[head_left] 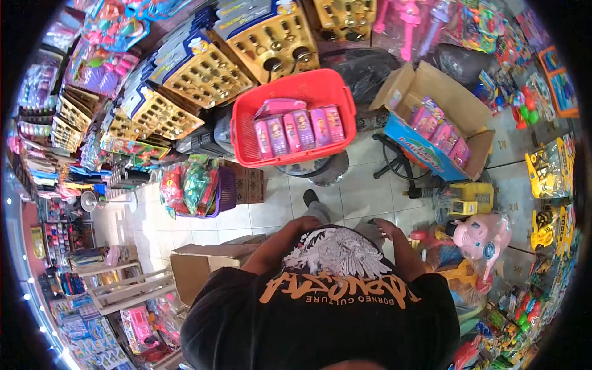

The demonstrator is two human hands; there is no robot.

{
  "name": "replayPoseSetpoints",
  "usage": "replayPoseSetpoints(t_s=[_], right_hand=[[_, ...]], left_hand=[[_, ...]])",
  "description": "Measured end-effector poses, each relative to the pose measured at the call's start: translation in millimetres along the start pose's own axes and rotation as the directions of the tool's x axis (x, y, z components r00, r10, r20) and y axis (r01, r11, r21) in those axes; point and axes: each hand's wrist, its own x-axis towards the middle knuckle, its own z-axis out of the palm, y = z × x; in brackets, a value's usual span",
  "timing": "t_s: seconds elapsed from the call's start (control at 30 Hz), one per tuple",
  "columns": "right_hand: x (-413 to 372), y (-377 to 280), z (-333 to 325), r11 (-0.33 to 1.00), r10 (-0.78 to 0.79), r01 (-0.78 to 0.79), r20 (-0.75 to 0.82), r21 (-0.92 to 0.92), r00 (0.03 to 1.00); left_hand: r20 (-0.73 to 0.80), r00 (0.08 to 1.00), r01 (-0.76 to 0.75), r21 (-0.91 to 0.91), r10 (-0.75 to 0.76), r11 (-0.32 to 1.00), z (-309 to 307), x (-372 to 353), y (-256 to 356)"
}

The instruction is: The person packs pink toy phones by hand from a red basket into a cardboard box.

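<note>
The left hand (303, 223) is low at the near side, by the hem of the black shirt (333, 290) and over a grey trouser leg (319, 211); its fingers are too small and partly bunched, so I cannot tell how far apart they are. The right hand (387, 228) is at the other side of the hem, fingers loosely apart, with nothing seen in its grasp. Neither hand touches the basket (296, 156), which is ahead of both, near the left hand's line and well apart from it. In the basket, pink and purple packs (300, 131) stand in a row, with one more lying across behind them. Just beyond the left hand, a dark shoe (310, 197) is on the tiled floor (277, 203).

Ahead and to the right of the right hand, an open box (425, 153) with a blue side is tilted and holds more packs of the same kind. Right of that hand are a yellow container (472, 200) and a pink toy (476, 237) in clear wrap. Left of the left hand is an open carton (191, 274); ahead of that, a purple crate (226, 188) holds red and green bagged goods (194, 184). Farthest ahead, past the basket, stand carded kitchen sets (271, 46)
</note>
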Motion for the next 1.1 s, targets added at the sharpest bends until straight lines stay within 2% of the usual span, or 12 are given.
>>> replayPoseSetpoints(t_s=[0.17,0.2,0.23,0.33,0.37,0.5,0.6,0.67,0.77,0.83,1.0,1.1], right_hand=[[10.6,-67.9,69.6,0.995,-0.053,0.049,-0.044,-0.082,0.998],[8.9,-80.7,91.5,0.992,-0.107,0.101,-0.067,-0.079,0.992],[32.4,-83.3,96.9,0.937,-0.248,0.241,0.005,-0.253,0.969],[36.0,-123.2,126.4,0.562,-0.352,0.354,0.171,-0.748,0.92],[8.0,-149.2,136.0,0.772,-0.364,0.46,0.289,-0.438,0.886],[-52.5,-231.2,158.3,0.825,-0.367,0.383,0.12,-0.415,0.922],[-116.7,-303.3,172.3,0.842,-0.28,0.361,0.247,-0.402,0.928],[-140.8,-344.3,177.3,0.841,-0.415,0.531,0.508,-0.102,0.755],[-152.7,-408.8,194.2,0.784,-0.548,0.618,0.406,-0.056,0.731],[-116.9,-437.1,191.7,0.72,-0.633,0.686,0.307,-0.103,0.711],[11.9,-486.1,190.5,0.58,-0.789,0.757,0.024,-0.3,0.614],[60.3,-491.4,194.3,0.24,-0.924,0.61,0.016,-0.755,0.383]], left_hand=[[0.093,0.954,-0.3,0.316,0.285,0.9,-79.5,-28.3,-3.8],[0.189,0.929,-0.362,0.293,0.317,0.885,-95.2,-26.1,-7.0],[-0.053,0.98,-0.182,0.144,0.192,0.973,-104.3,-36.0,-6.6],[-0.175,0.975,-0.16,-0.141,0.134,0.977,-140.5,-80.2,34.8],[-0.163,0.977,-0.163,-0.155,0.138,0.974,-147.9,-100.6,47.8],[-0.189,0.903,-0.429,-0.418,0.386,0.801,-203.1,-160.2,94.1],[-0.268,0.848,-0.519,-0.598,0.457,0.611,-241.8,-179.7,105.7],[-0.366,0.809,-0.585,-0.578,0.46,0.568,-265.0,-173.8,103.3],[-0.648,0.748,-0.573,-0.518,0.147,0.635,-285.4,-158.8,95.4],[-0.72,0.69,-0.636,-0.653,-0.077,0.411,-294.5,-152.4,94.9],[-0.821,0.541,-0.643,-0.543,-0.183,0.54,-307.7,-123.0,75.4],[-0.794,0.574,-0.605,-0.576,-0.201,0.55,-311.3,-111.9,64.0]])
